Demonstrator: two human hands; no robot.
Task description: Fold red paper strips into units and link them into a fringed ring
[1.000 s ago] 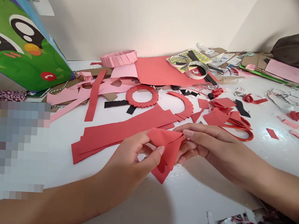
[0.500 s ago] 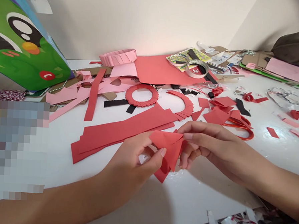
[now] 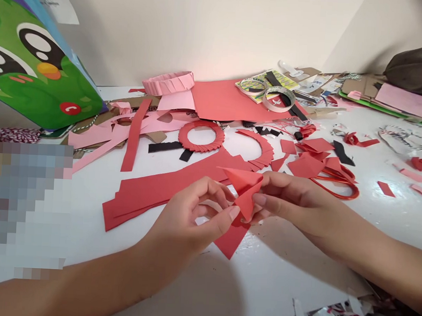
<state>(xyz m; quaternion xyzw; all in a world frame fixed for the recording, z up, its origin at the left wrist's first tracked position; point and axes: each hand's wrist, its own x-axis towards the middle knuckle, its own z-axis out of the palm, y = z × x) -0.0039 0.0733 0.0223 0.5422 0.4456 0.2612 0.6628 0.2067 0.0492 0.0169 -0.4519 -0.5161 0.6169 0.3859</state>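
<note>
Folded red paper piece (image 3: 245, 190), pinched between both hands, its upper flap narrower than a moment ago. Left hand (image 3: 190, 218) curled, thumb at the fold; right hand (image 3: 293, 200) gripping the opposite edge. Red-handled scissors (image 3: 340, 189) lie beyond the right hand.

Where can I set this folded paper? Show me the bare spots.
Bare white tabletop lies right of the red-handled scissors. Another patch lies in front of the right hand and left hand, beside the folded red paper they hold. Crowded: behind the red paper ring, among pink paper strips.
</note>
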